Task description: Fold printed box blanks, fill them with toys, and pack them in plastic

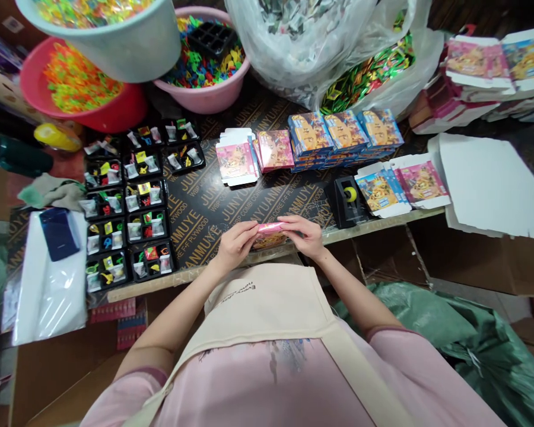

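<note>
- Pink carton (270, 228), one, small, printed; held at the front edge of the bench, just above it and before the wearer's apron; its underside partly hidden.
- Left hand (237, 244), bare; fingers pinched narrow on the carton's left end.
- Right hand (304, 237), bare; fingers likewise closed on the right end, bent over its upper edge.
- Apron (267, 302), cream, lettered, over a pink short-sleeved top.
- Bench (196, 219), dark plywood, printed with gold lettering.
- Blister trays (164, 196), black, in rows at left; compartments holding small coloured pieces and white sachets.
- Phone (59, 234), dark blue, on white plastic sheeting (48, 290), beside the trays.
- Tubs, three, at the back left: pale blue (115, 50), red (131, 107), pink (209, 98); all filled with bright small pieces.
- Blue boxes (309, 133), stacked in three adjoining piles beyond the hands; a pink box (276, 149) adjoining at left.
- Tape dispenser (338, 204), black, yellow roll, right of the hands.
- Flattened cartons (378, 193), blue and pink, just right of the dispenser; white card sheets (485, 184) next to them.
- Green sack (485, 350), below the bench, right.
</note>
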`<state>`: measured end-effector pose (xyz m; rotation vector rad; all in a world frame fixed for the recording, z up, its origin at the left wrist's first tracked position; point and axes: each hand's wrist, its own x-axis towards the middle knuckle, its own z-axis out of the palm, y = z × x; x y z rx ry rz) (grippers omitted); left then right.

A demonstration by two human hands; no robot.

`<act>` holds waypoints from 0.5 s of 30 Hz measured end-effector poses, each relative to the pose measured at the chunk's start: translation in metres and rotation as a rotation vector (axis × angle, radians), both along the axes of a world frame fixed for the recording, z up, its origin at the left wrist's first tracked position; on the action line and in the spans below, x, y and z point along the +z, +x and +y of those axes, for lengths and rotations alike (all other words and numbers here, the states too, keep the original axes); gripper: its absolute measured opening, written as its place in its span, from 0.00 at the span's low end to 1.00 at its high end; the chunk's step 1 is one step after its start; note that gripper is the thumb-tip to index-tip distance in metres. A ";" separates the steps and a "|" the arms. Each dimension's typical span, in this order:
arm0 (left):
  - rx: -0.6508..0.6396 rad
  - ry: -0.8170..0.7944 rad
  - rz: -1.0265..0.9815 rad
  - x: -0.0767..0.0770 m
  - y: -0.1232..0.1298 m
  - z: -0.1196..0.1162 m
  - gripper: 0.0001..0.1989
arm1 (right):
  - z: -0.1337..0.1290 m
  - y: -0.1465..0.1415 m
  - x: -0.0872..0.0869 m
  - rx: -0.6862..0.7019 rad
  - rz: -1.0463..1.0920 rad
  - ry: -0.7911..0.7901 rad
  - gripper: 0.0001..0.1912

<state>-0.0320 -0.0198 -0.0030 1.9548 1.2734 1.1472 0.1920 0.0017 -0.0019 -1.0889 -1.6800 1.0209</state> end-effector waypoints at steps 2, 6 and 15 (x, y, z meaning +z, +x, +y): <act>-0.037 0.054 0.066 0.000 0.003 0.004 0.10 | -0.004 0.004 -0.001 -0.017 -0.039 0.056 0.10; -0.109 0.131 0.157 0.011 0.011 0.012 0.08 | -0.007 0.047 -0.001 -0.318 -0.210 0.179 0.16; -0.059 0.154 0.238 0.014 0.023 0.036 0.14 | 0.000 0.181 -0.029 -0.630 -0.486 -0.048 0.11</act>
